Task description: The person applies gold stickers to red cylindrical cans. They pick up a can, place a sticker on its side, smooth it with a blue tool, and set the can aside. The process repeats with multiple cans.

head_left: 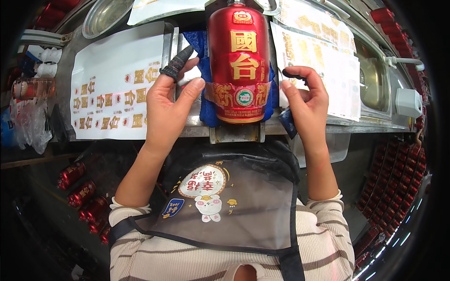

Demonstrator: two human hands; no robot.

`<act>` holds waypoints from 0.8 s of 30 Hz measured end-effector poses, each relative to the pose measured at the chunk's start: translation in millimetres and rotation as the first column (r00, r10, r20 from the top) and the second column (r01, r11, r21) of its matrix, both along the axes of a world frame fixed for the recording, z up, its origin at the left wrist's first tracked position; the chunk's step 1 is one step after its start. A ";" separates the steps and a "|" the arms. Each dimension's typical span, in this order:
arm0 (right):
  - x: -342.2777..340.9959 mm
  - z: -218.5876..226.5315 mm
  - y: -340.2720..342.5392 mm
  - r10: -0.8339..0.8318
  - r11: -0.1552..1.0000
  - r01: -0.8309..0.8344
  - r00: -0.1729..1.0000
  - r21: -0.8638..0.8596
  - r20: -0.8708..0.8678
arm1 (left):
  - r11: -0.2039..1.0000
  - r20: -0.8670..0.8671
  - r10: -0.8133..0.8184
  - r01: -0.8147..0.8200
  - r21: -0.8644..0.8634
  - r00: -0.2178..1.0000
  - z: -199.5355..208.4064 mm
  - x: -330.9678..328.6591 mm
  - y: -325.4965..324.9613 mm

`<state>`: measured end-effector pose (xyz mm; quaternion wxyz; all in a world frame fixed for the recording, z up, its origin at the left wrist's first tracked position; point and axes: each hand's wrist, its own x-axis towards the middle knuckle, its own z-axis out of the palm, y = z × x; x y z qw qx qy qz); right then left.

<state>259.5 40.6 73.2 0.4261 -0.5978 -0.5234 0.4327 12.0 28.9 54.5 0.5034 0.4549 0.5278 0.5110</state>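
Note:
A red bottle (239, 51) with large gold characters lies on a blue towel (206, 110) in front of me, its neck pointing away. Across its lower part runs a decal band (243, 96) with gold dragons and a round green-and-white emblem. My left hand (171, 96) is just left of the bottle, thumb and index finger apart, holding nothing; a dark cover wraps the index fingertip. To the bottle's right is my right hand (307, 98), its index finger also in a black cover and curled toward the thumb. A dark blue cloth-like piece (288, 122) sticks out below its palm, seemingly gripped by the hidden lower fingers.
White sheets of gold decals (112, 110) lie on the bench at left, more decal sheets (323, 61) at right. A metal bowl (108, 18) stands back left; a sink (375, 86) is far right. Red bottles (393, 178) stand in rows at lower right.

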 end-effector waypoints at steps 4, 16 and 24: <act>-4.3 5.9 -1.2 0.119 0.991 -0.126 0.985 -0.052 -0.129 | 0.994 0.179 -0.106 0.100 0.044 0.978 -0.2 13.5 -1.9; -15.4 -14.1 7.0 0.179 0.980 -0.197 0.933 -0.027 -0.312 | 0.980 0.130 -0.186 0.175 0.095 0.974 -0.8 19.7 -1.4; -19.4 -1.8 5.5 0.174 0.977 -0.204 0.929 -0.060 -0.327 | 0.990 0.051 -0.115 0.110 0.092 0.992 6.6 27.8 -1.9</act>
